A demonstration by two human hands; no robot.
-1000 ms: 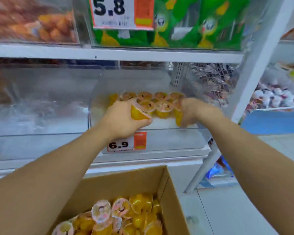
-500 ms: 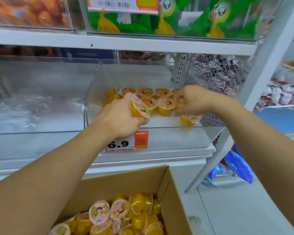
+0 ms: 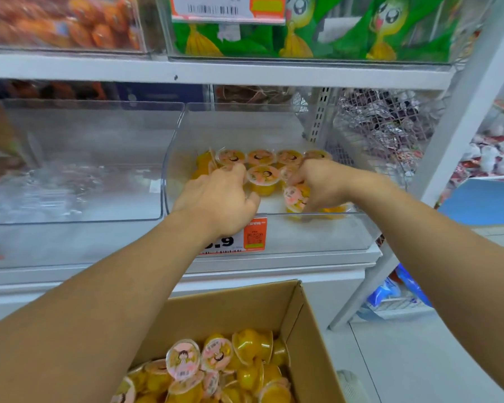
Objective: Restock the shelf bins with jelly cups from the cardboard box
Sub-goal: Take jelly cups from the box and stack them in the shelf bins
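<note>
Jelly cups (image 3: 263,175) sitting in rows at back of clear bin (image 3: 358,231) on mid shelf; more piled in cardboard box (image 3: 236,308) below. We're reaching both hands into bin. R hand (image 3: 322,184): fingers clamped on tilted cup (image 3: 295,197) nr front wall. L hand (image 3: 220,203): fingers curled over cups at L, grip state can't tell. Price tag (image 3: 253,235) on bin front.

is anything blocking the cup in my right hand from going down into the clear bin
Nothing visible does. The right hand holds a jelly cup already inside the clear bin, over bare floor in front of the standing cups.
</note>
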